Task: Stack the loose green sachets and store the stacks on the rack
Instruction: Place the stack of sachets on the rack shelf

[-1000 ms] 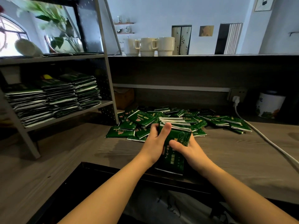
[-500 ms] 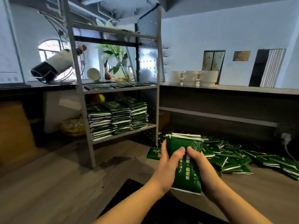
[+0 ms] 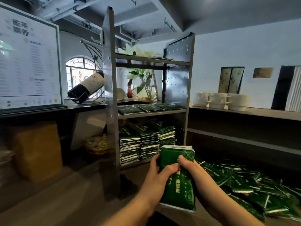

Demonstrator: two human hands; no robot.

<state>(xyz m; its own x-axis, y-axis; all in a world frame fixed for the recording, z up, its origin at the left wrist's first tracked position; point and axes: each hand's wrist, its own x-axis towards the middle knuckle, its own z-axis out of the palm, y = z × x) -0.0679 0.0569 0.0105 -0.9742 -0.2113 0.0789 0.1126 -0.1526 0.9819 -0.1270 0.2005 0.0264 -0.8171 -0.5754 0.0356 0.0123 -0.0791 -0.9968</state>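
Below, sachet stacks on rack

Both forearms reach forward and up from the bottom edge, bare to the elbow. The left hand and right hand are raised side by side, thumbs forward, fingers curled in a clamp.

a tea shop: menu board, mugs, stacked sachets.
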